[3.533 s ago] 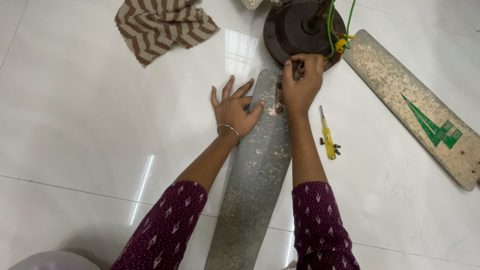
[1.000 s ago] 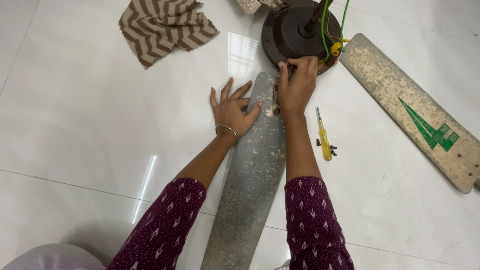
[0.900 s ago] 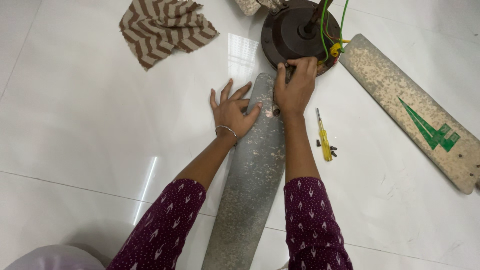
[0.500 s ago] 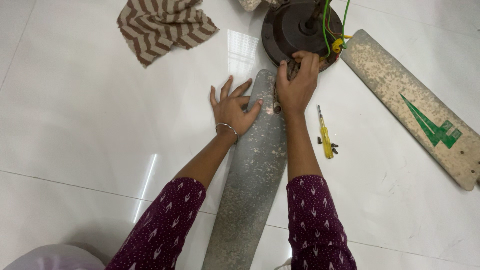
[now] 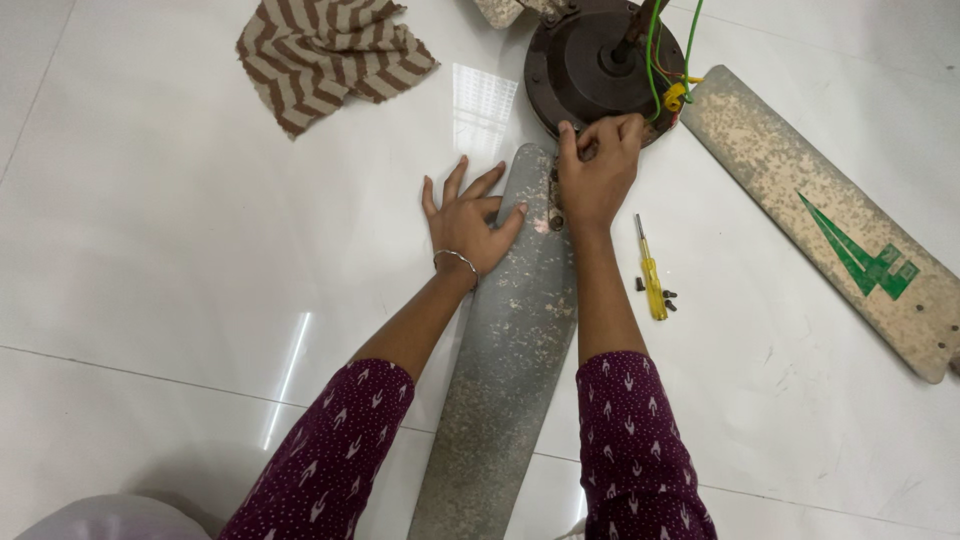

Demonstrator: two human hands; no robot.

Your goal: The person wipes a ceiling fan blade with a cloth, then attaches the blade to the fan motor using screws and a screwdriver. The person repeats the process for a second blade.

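A dusty fan blade point(image 5: 510, 340) is pinned flat on the white floor point(image 5: 150, 250), its far end at the motor housing point(image 5: 590, 65).
The left hand point(image 5: 465, 215) is spread open on it; the right hand's point(image 5: 597, 165) fingers are curled at the joint, their grasp hidden. A yellow screwdriver point(image 5: 651, 275) lies just right.

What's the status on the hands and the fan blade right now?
Left hand flat, fingers spread, on grey fan blade. Right hand pinching at blade end by dark motor housing; grip contents hidden. Yellow screwdriver and loose screws beside right arm.
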